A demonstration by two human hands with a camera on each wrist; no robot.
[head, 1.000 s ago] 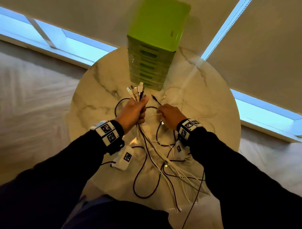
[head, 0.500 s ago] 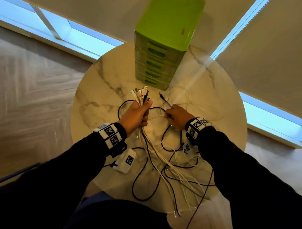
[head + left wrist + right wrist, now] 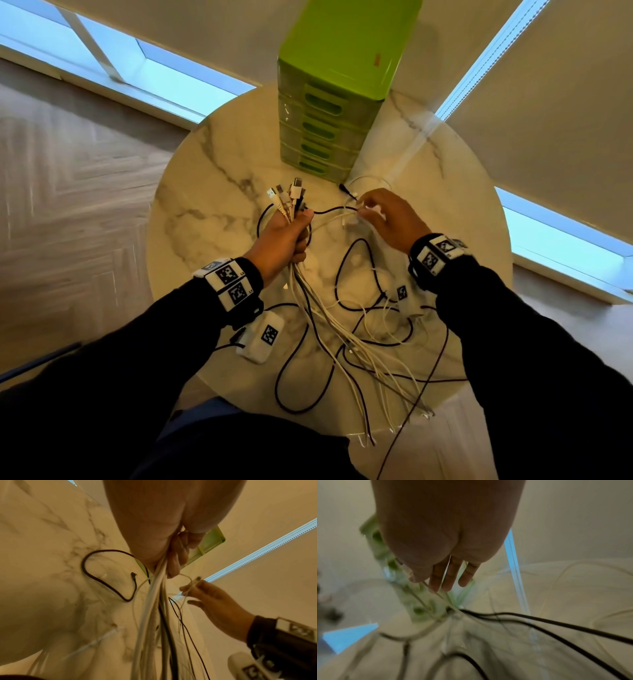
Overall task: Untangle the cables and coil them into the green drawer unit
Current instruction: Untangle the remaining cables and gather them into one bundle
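While the cables (image 3: 342, 329) sprawl tangled over the marble table (image 3: 205, 212), the left hand (image 3: 284, 240) fists a bundle with plugs fanning upward; the right hand (image 3: 390, 219) pinches a thin white cable (image 3: 187, 586), other fingers spread, near the green drawer unit (image 3: 329, 113).

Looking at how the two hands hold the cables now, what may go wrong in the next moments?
1. The left hand grips a whole cable bundle while the right hand pinches one thin white cable; pulling it may tighten the tangle.
2. Several cable ends hang over the near edge of the table; they may slide off.
3. The green drawer unit has every drawer shut, and both hands are occupied.
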